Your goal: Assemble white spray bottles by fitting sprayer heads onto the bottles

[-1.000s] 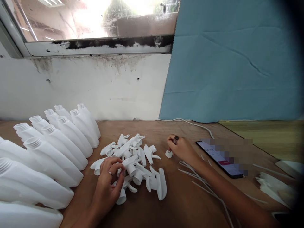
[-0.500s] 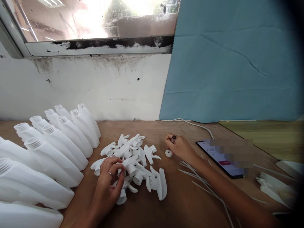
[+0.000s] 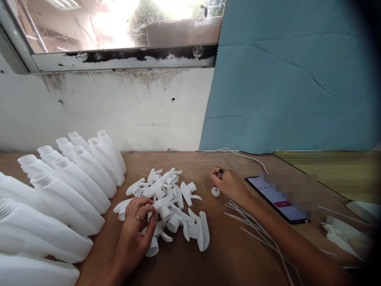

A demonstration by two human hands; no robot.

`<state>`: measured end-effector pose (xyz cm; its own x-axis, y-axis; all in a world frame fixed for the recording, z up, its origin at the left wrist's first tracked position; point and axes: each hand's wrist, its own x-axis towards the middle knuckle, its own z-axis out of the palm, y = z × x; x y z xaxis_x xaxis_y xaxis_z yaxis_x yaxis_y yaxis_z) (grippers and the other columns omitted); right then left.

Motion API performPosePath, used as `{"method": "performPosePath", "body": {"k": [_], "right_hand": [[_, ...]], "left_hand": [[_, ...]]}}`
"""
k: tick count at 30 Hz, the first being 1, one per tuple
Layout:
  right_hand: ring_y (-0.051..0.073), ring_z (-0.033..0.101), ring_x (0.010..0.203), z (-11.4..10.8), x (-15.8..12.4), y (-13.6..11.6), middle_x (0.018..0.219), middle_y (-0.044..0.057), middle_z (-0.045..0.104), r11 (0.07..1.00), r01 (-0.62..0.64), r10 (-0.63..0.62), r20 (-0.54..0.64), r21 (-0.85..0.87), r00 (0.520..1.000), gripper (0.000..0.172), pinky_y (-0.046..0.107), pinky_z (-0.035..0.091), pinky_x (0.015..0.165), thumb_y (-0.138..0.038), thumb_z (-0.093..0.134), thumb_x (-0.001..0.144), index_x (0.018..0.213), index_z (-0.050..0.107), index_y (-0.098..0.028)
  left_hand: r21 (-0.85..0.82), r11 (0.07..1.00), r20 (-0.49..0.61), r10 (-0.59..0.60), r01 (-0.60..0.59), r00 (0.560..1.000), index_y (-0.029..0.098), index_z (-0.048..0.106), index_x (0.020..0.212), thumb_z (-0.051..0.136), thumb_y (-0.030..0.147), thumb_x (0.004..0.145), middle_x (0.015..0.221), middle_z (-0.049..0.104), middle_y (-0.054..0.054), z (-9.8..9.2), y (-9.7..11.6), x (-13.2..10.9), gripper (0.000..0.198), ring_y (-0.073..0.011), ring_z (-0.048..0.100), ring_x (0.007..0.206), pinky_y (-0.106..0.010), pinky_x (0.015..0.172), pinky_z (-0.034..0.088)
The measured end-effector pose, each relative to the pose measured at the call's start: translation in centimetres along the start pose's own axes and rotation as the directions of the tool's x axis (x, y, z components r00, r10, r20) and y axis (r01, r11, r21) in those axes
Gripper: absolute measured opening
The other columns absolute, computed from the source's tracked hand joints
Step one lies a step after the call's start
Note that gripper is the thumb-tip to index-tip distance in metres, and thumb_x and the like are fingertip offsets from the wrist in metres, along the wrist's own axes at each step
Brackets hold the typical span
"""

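My left hand (image 3: 137,226), with a ring on one finger, lies at the near left of a pile of white trigger sprayer heads (image 3: 160,184). Its fingers curl around one of them, which they largely hide. Upright in my closed right hand (image 3: 230,184) is a tool with a dark brown round handle (image 3: 220,173); its lower part is hidden by the fingers. A small white ring-shaped piece (image 3: 215,192) sits just below these fingers, at the tabletop. Whether it is attached to the tool, I cannot tell.
Rows of white open-necked bottles (image 3: 71,198) stand at the left. Thin white tubes (image 3: 253,224) lie beside and beneath my right forearm. A phone (image 3: 276,200) with its screen lit lies to the right, and a white cable (image 3: 247,155) runs along the back.
My right hand has shifted slightly to the right with the dark-handled tool. The white ring-shaped piece has moved the same way. My left hand stays in place.
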<state>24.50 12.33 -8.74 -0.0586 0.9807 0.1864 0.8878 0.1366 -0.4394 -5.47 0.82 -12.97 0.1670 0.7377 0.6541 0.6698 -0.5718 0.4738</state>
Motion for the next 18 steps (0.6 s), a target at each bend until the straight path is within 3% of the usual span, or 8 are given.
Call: {"method": "performPosePath", "body": {"k": [4, 9, 14, 18], "right_hand": [[0.011, 0.060, 0.061, 0.0, 0.0, 0.1, 0.072, -0.003, 0.064, 1.000, 0.001, 0.000, -0.030, 0.030, 1.000, 0.026, 0.028, 0.052, 0.063, -0.036, 0.057, 0.096, 0.082, 0.064, -0.015], [0.013, 0.057, 0.050, -0.9, -0.2, 0.1, 0.054, -0.003, 0.062, 0.994, 0.007, 0.005, -0.111, 0.110, 0.994, 0.021, 0.025, 0.042, 0.056, -0.017, 0.049, 0.085, 0.066, 0.057, -0.020], [0.015, 0.060, 0.050, -2.2, -2.1, -0.8, 0.059, -0.001, 0.067, 0.981, 0.033, 0.007, -0.209, 0.191, 0.978, 0.016, 0.025, 0.042, 0.055, -0.023, 0.043, 0.083, 0.076, 0.057, -0.022], [0.015, 0.061, 0.054, -2.1, -5.6, -2.2, 0.065, -0.001, 0.068, 0.971, 0.110, -0.075, -0.166, 0.211, 0.983, 0.011, 0.024, 0.044, 0.055, -0.026, 0.048, 0.085, 0.085, 0.059, -0.023]], "left_hand": [[0.001, 1.000, -0.003, 0.001, -0.001, 1.000, 0.023, 0.055, 0.097, 0.050, 0.011, 0.093, 0.108, 0.054, -0.005, 0.0, 0.0, 0.0, 0.014, -0.0207, 0.053, 0.105, -0.036, 0.090, 0.043], [0.002, 1.000, -0.001, 0.007, -0.007, 1.000, 0.023, 0.054, 0.098, 0.050, 0.009, 0.093, 0.110, 0.053, -0.005, 0.0, 0.0, -0.1, 0.015, -0.0203, 0.052, 0.106, -0.037, 0.092, 0.042], [-0.011, 1.000, 0.000, 0.014, -0.014, 1.000, 0.023, 0.054, 0.099, 0.050, 0.008, 0.092, 0.111, 0.052, -0.006, -0.2, 0.2, -0.2, 0.017, -0.0203, 0.051, 0.109, -0.035, 0.091, 0.043], [0.007, 0.996, 0.005, 0.085, -0.085, 0.996, 0.023, 0.053, 0.104, 0.050, 0.005, 0.091, 0.114, 0.052, -0.006, -0.4, 0.4, -0.3, 0.022, -0.0212, 0.049, 0.114, -0.041, 0.104, 0.036]]}}
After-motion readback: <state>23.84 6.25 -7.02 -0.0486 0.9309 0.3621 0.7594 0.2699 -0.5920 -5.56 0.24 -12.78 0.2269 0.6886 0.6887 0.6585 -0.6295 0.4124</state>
